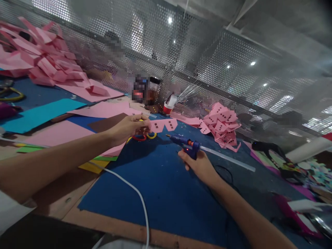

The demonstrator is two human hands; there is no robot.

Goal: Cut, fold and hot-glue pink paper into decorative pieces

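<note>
My left hand (137, 125) pinches the left end of a pink paper cutout (164, 125), which has small dark squares and a notch in its lower edge. In my right hand (198, 166) is a blue glue gun (190, 148), gripped by its handle with a small red light showing. A long clear glue stick (228, 158) sticks out of its back. The gun's nozzle points toward the cutout, a short gap apart from it. Below my left hand lie scissors (151, 136) with red and yellow handles, partly hidden by the fingers.
A dark blue sheet (145, 204) covers the table, with a white cable (138, 192) across it. Pink cutouts (220, 124) are heaped at right; folded pink strips (49, 58) pile at far left. A red-white cup (168, 106) holding sticks stands before a perforated metal screen (207, 52).
</note>
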